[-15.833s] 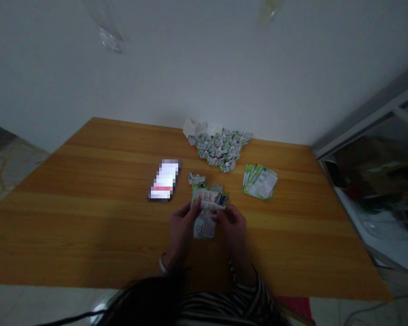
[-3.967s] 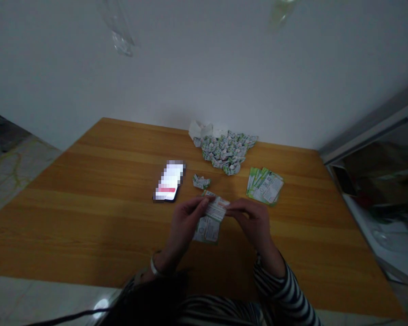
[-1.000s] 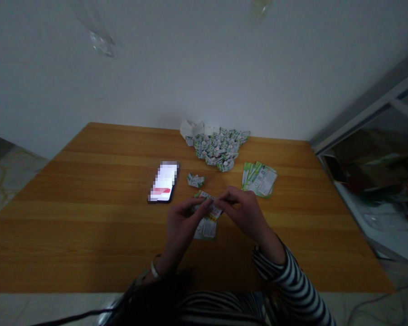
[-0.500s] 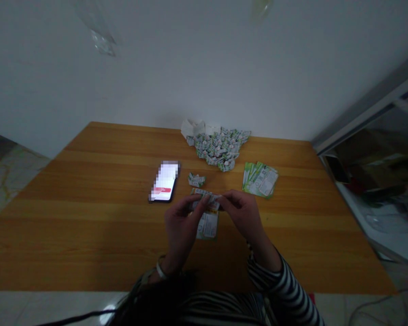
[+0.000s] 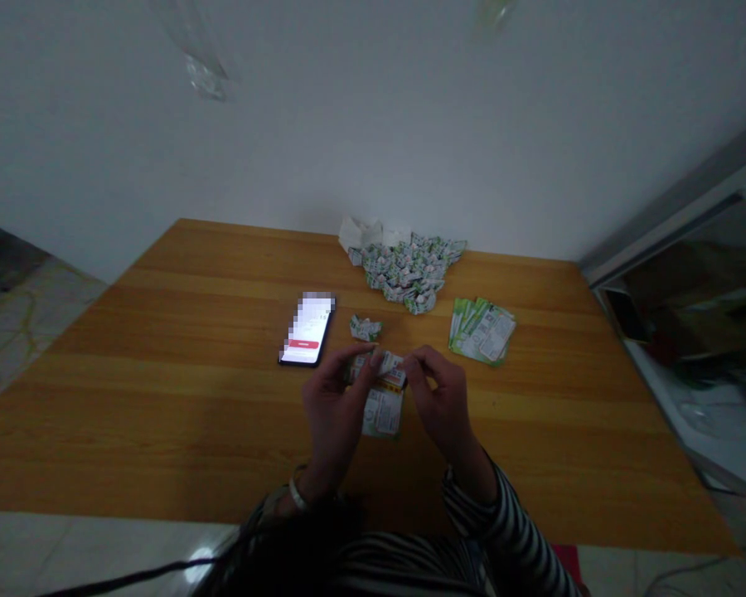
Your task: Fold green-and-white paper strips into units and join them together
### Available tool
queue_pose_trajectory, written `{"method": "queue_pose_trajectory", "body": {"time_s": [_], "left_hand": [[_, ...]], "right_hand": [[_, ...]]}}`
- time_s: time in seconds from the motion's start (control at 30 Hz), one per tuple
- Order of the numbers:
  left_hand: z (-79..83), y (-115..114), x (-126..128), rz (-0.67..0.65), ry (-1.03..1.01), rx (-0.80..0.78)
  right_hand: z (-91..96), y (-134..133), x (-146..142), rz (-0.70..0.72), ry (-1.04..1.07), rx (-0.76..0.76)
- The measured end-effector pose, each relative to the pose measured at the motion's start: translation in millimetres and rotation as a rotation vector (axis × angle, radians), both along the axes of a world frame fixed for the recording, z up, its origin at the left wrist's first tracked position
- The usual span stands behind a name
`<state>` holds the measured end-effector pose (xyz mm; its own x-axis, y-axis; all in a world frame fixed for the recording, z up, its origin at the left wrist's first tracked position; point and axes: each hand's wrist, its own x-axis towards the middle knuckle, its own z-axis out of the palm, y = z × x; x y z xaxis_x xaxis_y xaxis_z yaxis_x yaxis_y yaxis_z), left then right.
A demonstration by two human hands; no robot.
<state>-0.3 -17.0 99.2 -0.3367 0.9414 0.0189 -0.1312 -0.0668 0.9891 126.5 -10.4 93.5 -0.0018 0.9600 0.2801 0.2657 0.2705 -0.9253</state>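
Note:
Near the middle of the table, my left hand [image 5: 336, 402] pinches a small folded piece of printed paper [image 5: 391, 363] between thumb and fingers. The thumb and fingertips of my right hand [image 5: 441, 398] close on the right end of that piece. Under my hands lies a green and white printed card [image 5: 382, 414], partly covered by the fingers. Just beyond them sits a single crumpled printed paper piece [image 5: 365, 328]. Farther back spreads a heap of similar folded paper pieces [image 5: 404, 269]. Several green and white cards [image 5: 485, 333] lie fanned out to the right.
A phone [image 5: 309, 330] with a lit, partly blurred screen rests left of my hands. Something white and crumpled [image 5: 361, 232] touches the back of the heap, by the wall [image 5: 323, 124]. A metal-framed shelf [image 5: 671, 240] stands right of the wooden table [image 5: 224, 431].
The camera view has shifted slightly, so the table items appear a little to the right. My right fingertips have moved slightly at the end of the folded paper. Both hands stay pinched.

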Motion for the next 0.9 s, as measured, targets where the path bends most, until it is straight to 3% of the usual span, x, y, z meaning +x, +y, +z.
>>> {"method": "queue_pose_trajectory", "body": {"time_s": [0.3, 0.47, 0.6, 0.73, 0.8, 0.9], "left_hand": [[0.8, -0.3, -2.0, -0.077, -0.055, -0.012], [-2.0, -0.1, -4.0, -0.091, 0.005, -0.029], [-2.7, 5.9, -14.2, -0.254, 0.174, -0.043], [-5.5, 14.9, -24.3, -0.363, 0.399, 0.053], [-9.1, 16.9, -24.7, -0.354, 0.455, 0.078], [-15.8, 15.8, -19.4, -0.238, 0.495, 0.112]], "right_hand": [[7.8, 6.2, 15.0, 0.198, -0.238, 0.028], [7.3, 4.9, 12.1, 0.175, -0.248, 0.039], [5.0, 5.5, 14.3, 0.154, -0.351, 0.057], [2.2, 12.3, 22.4, 0.254, -0.443, 0.058], [-2.0, 14.6, 22.2, 0.280, -0.396, 0.027], [-12.6, 12.6, 12.8, 0.229, -0.237, -0.048]]}}
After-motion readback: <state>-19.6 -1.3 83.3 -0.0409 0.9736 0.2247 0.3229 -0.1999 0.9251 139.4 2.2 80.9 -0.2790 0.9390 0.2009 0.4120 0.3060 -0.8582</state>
